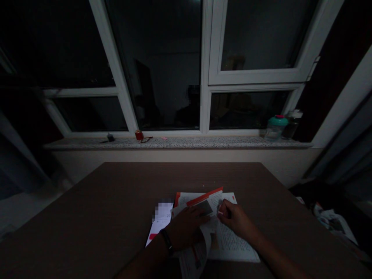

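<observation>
An open magazine with orange page corners lies on the brown table, and one of its loose-looking pages is turned at a slant across it. My left hand, with a dark band at the wrist, lies over this page with fingers stretched out. At the page's right edge my right hand is closed in a pinch on the paper. The lower part of the page curls up beneath my left forearm. Whether the page is still joined to the magazine, I cannot tell. A lit phone lies left of the magazine.
Tiny white scraps lie on the table beyond the magazine. On the speckled windowsill stand a red jar, a small dark object, a teal-lidded bottle and a clear bottle. Crumpled papers lie at right.
</observation>
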The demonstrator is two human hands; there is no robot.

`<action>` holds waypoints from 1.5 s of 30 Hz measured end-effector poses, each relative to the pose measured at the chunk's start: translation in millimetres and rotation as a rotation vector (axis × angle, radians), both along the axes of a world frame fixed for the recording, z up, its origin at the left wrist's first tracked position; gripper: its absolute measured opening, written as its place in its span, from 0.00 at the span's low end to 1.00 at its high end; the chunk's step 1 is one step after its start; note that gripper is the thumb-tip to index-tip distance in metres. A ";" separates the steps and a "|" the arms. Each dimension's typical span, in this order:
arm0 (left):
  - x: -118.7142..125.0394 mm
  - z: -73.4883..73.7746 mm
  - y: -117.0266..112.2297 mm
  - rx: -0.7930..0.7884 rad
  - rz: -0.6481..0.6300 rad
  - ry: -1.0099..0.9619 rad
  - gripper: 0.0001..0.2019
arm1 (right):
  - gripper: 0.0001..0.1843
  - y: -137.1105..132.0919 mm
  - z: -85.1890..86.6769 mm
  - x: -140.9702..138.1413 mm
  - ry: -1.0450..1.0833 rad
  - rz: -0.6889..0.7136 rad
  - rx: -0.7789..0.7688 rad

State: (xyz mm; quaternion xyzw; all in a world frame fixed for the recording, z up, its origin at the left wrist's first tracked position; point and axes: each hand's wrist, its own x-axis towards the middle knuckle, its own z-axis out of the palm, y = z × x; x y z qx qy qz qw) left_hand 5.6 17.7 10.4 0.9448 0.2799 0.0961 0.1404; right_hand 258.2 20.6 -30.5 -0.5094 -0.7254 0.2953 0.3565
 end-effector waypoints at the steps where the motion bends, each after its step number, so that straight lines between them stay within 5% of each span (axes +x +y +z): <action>1: -0.4 -0.1 -0.1 -0.002 -0.001 -0.002 0.31 | 0.07 -0.1 0.1 -0.2 -0.008 0.002 -0.002; 23: -2.5 9.1 -2.3 -0.003 -0.030 0.027 0.33 | 0.08 -2.9 -9.0 -1.2 0.044 0.061 -0.041; 37: -8.5 -4.8 1.0 -0.017 -0.033 0.013 0.40 | 0.08 -5.9 -3.8 -2.5 0.026 0.108 -0.076; 45: -1.9 -9.5 -1.4 -0.014 0.081 0.041 0.37 | 0.08 -3.2 6.7 -2.0 0.035 -0.004 -0.003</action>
